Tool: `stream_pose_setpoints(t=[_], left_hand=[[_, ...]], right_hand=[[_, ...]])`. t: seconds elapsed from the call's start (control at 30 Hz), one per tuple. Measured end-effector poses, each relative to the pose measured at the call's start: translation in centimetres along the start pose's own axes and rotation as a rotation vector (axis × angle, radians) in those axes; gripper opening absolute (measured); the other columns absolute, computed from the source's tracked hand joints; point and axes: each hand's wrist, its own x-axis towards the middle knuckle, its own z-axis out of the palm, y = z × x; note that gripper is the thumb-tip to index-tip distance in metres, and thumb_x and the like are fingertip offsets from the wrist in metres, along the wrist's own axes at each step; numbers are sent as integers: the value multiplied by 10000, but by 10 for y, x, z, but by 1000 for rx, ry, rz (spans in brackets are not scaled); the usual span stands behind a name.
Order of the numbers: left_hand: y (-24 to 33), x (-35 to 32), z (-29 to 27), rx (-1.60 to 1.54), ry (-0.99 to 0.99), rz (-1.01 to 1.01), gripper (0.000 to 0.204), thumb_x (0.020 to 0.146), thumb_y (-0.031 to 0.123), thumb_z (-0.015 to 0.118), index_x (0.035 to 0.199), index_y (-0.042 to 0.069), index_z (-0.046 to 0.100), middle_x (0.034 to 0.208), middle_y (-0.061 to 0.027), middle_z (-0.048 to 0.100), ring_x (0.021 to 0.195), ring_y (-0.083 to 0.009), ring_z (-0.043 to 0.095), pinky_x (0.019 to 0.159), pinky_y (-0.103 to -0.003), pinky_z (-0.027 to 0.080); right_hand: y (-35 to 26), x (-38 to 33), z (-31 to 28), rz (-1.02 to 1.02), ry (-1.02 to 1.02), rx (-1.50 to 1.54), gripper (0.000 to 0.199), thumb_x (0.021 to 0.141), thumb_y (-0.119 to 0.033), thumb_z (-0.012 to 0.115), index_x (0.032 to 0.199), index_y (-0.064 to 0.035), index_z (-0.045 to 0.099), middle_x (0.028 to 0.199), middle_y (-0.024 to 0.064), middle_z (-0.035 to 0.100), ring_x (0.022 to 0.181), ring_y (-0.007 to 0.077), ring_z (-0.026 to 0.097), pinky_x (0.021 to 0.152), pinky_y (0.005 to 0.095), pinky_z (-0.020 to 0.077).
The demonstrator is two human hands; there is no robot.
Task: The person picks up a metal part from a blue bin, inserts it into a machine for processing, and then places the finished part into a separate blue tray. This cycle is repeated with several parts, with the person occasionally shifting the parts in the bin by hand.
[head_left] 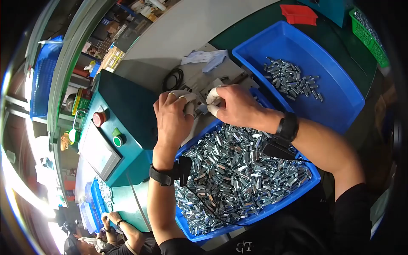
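Near blue bin (312,180) sitting closest – full of small shiny metal pieces (238,170); hard, light, slippery. Left hand (172,117) and right hand (233,106) pinching at grey plate (225,70) – held piece hidden, can't tell. Pinching each by sides looking best.

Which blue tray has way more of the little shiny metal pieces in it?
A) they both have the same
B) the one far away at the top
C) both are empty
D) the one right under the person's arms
D: the near blue tray under the forearms is heaped almost full with small metal pieces, while the far blue tray holds only a small scattered cluster on its mostly bare floor.
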Motion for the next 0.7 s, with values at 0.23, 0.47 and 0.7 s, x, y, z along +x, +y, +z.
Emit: stream_pose_setpoints(t=[0.23, 0.47, 0.7], left_hand=[[39, -52, -23, -238, 320, -16, 222, 709, 62, 635, 923, 6, 640, 930, -128, 634, 862, -312, 562, 832, -410, 418], [54, -106, -28, -418, -217, -64, 237, 756, 194, 736, 926, 46, 664, 837, -101, 671, 820, -289, 616, 753, -388, 448], [58, -110, -21, -369, -357, -41, 254, 738, 237, 737, 883, 48, 645, 753, -97, 622, 807, -274, 590, 782, -394, 415]], right_hand=[[21, 6, 19, -567, 138, 6, 296, 698, -40, 648, 991, -80, 638, 1250, 221, 548, 1293, 358, 409, 1076, 403, 313], [16, 8, 19, -491, -45, 46, 281, 716, -61, 625, 997, -56, 634, 1269, 187, 547, 1363, 348, 313, 1110, 417, 248], [8, 7, 22, -462, -184, 110, 260, 747, -75, 609, 1003, -37, 634, 1302, 181, 527, 1406, 337, 234, 1125, 412, 208]])
